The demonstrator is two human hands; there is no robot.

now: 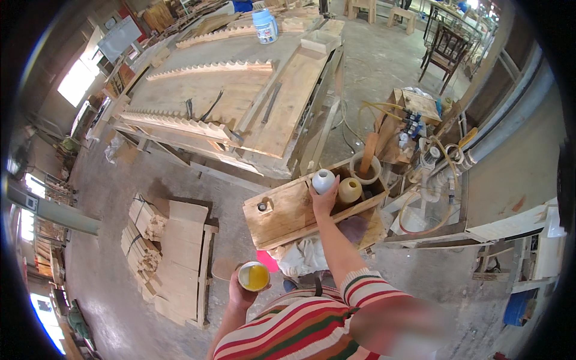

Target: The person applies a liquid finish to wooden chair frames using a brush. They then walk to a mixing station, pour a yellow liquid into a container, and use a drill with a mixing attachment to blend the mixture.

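Right hand (324, 201) is stretched out fwd, fingers wrapped round the lower part of a white bottle (323, 180), holding it upright just above the top of a low wooden box (282, 213). Right beside the bottle, on its right, sits a yellowish round jar (350, 189), close to or touching it; can't tell which. Behind the jar there's a white bucket (367, 171) w/ a wooden stick (368, 153) standing in it. Left hand (240, 291) is held low, near the body, fingers closed round a small round tin (254, 276) from below; tin is open at the top & has yellow liquid inside. The two hands are well apart. The box top has a small round dark spot near its left end. White cloth (303, 255) lies bunched under the box's near edge. To the left on the floor: stack of boards (180, 258) & bundles of short wood pieces. Farther off, a big workbench (240, 96) w/ toothed wooden strips (210, 68) & a white-and-blue plastic jug (264, 26) at its far end. To the right, yellow hoses (432, 180) & pipe fittings. Striped sleeve (366, 288) covers the right upper arm.
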